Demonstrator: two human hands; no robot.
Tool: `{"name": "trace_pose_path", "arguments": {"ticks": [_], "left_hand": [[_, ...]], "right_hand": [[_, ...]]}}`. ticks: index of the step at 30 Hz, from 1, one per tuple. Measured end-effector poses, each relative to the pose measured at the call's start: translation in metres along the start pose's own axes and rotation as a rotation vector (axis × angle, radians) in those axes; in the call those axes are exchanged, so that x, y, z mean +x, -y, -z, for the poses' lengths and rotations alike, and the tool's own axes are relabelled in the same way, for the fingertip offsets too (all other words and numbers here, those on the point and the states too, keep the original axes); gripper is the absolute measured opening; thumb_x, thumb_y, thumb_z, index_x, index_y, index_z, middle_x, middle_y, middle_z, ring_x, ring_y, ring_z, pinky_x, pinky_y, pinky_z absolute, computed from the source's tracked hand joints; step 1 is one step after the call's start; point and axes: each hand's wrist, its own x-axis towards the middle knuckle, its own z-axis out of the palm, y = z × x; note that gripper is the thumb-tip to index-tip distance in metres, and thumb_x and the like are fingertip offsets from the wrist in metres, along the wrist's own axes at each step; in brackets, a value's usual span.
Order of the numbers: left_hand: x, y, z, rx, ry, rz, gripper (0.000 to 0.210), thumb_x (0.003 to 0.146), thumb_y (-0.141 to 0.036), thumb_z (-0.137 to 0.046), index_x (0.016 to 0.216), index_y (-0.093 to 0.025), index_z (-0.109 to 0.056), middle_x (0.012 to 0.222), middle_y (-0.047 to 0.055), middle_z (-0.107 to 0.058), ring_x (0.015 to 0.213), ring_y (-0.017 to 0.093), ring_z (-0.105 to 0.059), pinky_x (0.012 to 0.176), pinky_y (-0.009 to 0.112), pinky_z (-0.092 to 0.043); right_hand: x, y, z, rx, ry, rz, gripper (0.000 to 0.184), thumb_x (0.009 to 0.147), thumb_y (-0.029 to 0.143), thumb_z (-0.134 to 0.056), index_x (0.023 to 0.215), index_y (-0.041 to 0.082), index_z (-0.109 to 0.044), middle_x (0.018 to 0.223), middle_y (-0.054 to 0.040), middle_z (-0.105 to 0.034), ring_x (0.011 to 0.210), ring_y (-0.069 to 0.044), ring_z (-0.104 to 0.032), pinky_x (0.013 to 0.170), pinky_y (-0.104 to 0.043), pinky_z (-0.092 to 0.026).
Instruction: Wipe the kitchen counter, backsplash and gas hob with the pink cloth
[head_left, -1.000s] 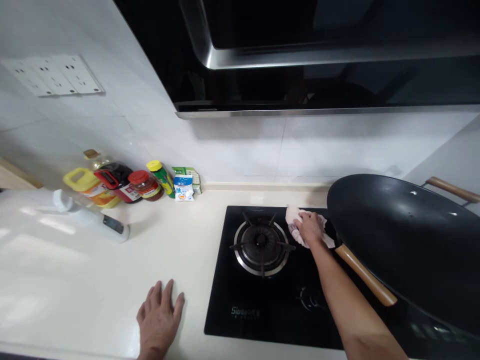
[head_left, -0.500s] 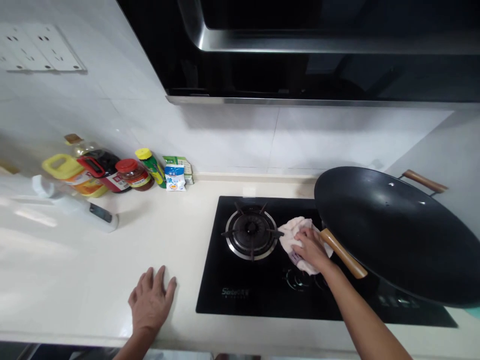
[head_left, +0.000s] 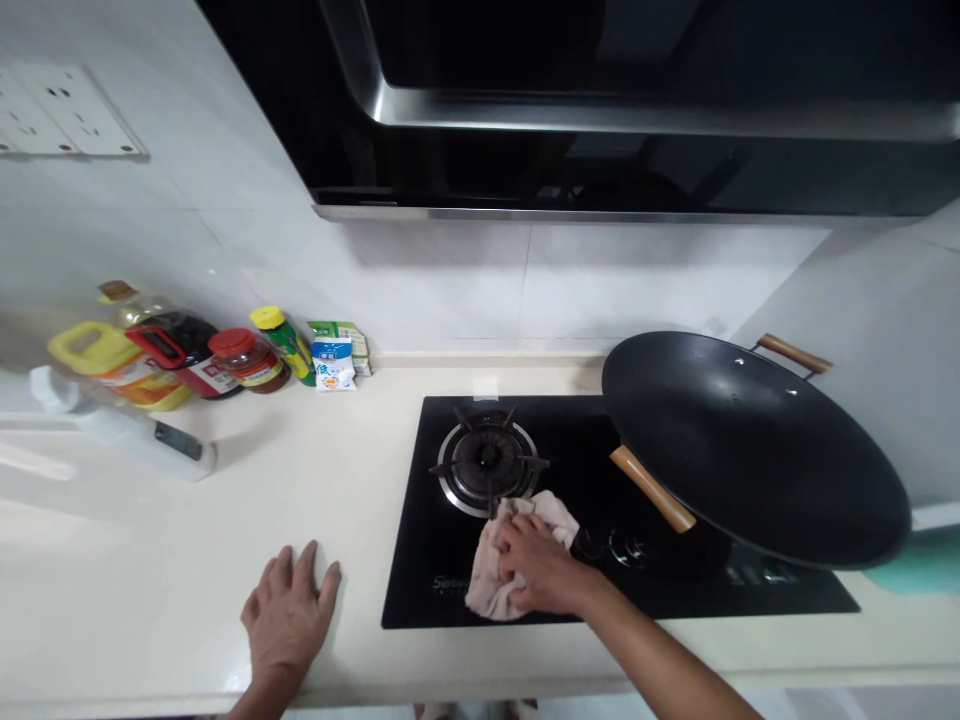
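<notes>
My right hand presses a pale pink cloth onto the black glass gas stove, its fingers curled into the fabric. The cloth lies just in front of the left burner, touching its front edge, and covers part of the printed brand name. My left hand rests flat on the white countertop left of the stove, fingers spread, holding nothing. A large black wok sits over the right side of the stove, one wooden handle pointing toward the front.
Along the back wall stand a yellow-handled jug, a dark sauce bottle, a red-lidded jar, a yellow-capped green bottle and small packets. A white bottle is at the left. The range hood hangs above.
My right hand has dragged the cloth left and toward the front, from beside the wok handle to below the left burner. My left hand stays planted. The camera view has shifted slightly.
</notes>
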Motion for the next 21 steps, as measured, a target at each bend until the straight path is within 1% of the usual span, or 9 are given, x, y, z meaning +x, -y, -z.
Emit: {"name": "trace_pose_path", "arguments": {"ticks": [2,4,7,11,14,16,17,19,21], "left_hand": [[0.000,-0.001,0.002,-0.002,0.014,0.002,0.068,0.101,-0.055,-0.021,0.151,-0.019,-0.049,0.162,0.019,-0.039,0.153,0.034,-0.031,0.121,0.054,-0.029],[0.000,-0.002,0.004,0.001,0.006,0.002,0.068,0.101,-0.054,-0.021,0.151,-0.018,-0.050,0.162,0.019,-0.040,0.153,0.034,-0.031,0.121,0.054,-0.029],[-0.001,-0.003,0.005,0.002,-0.011,-0.004,0.066,0.102,-0.054,-0.022,0.150,-0.018,-0.050,0.161,0.019,-0.040,0.152,0.033,-0.032,0.121,0.054,-0.030],[0.000,-0.003,0.007,0.001,0.010,-0.005,0.066,0.101,-0.054,-0.025,0.151,-0.018,-0.049,0.162,0.019,-0.039,0.153,0.034,-0.031,0.121,0.055,-0.030],[0.000,-0.004,0.007,-0.008,0.014,0.000,0.066,0.101,-0.055,-0.024,0.151,-0.019,-0.049,0.162,0.018,-0.038,0.153,0.033,-0.030,0.121,0.054,-0.030],[0.000,-0.004,0.007,-0.014,0.012,0.000,0.066,0.101,-0.055,-0.023,0.150,-0.019,-0.050,0.161,0.019,-0.039,0.153,0.033,-0.030,0.121,0.055,-0.029],[0.000,-0.004,0.008,-0.017,0.011,-0.002,0.066,0.101,-0.055,-0.023,0.150,-0.019,-0.050,0.161,0.019,-0.039,0.153,0.033,-0.030,0.121,0.055,-0.029],[-0.001,-0.005,0.008,-0.025,0.012,-0.006,0.067,0.101,-0.055,-0.023,0.150,-0.018,-0.050,0.161,0.020,-0.039,0.153,0.034,-0.030,0.121,0.055,-0.029],[-0.001,-0.005,0.008,-0.035,0.013,-0.010,0.067,0.101,-0.055,-0.024,0.150,-0.018,-0.049,0.161,0.020,-0.038,0.153,0.034,-0.030,0.121,0.055,-0.028]], "right_hand": [[0.000,0.005,-0.007,0.000,-0.006,0.003,0.016,0.079,0.035,-0.076,0.090,0.024,-0.072,0.126,-0.0024,-0.058,0.121,-0.026,-0.045,0.110,-0.046,-0.032],[-0.004,-0.004,-0.003,-0.001,-0.017,-0.033,0.014,0.081,0.032,-0.074,0.092,0.024,-0.073,0.125,-0.0038,-0.059,0.121,-0.026,-0.046,0.111,-0.045,-0.033],[-0.010,-0.034,0.019,0.000,-0.073,-0.158,0.012,0.084,0.030,-0.071,0.093,0.025,-0.074,0.123,-0.0050,-0.061,0.122,-0.026,-0.048,0.110,-0.043,-0.036],[-0.012,-0.079,0.048,0.002,-0.174,-0.324,0.019,0.089,0.028,-0.061,0.101,0.023,-0.075,0.120,-0.0077,-0.062,0.113,-0.025,-0.054,0.099,-0.040,-0.044],[-0.011,-0.103,0.055,0.007,-0.220,-0.365,0.017,0.086,0.027,-0.063,0.097,0.022,-0.075,0.115,-0.0070,-0.063,0.106,-0.022,-0.058,0.096,-0.037,-0.047],[-0.015,-0.116,0.056,0.009,-0.256,-0.390,0.014,0.085,0.025,-0.063,0.092,0.022,-0.074,0.116,-0.0066,-0.064,0.106,-0.021,-0.060,0.096,-0.035,-0.048],[-0.019,-0.123,0.056,0.006,-0.279,-0.410,0.015,0.085,0.024,-0.061,0.093,0.022,-0.074,0.119,-0.0069,-0.065,0.108,-0.021,-0.061,0.099,-0.035,-0.048],[-0.028,-0.136,0.056,-0.011,-0.343,-0.479,0.025,0.088,0.024,-0.056,0.106,0.022,-0.074,0.128,-0.0090,-0.065,0.119,-0.025,-0.060,0.108,-0.040,-0.046],[-0.039,-0.146,0.053,-0.042,-0.424,-0.563,0.041,0.090,0.026,-0.052,0.128,0.021,-0.066,0.142,-0.0112,-0.060,0.135,-0.029,-0.051,0.119,-0.047,-0.037]]}}
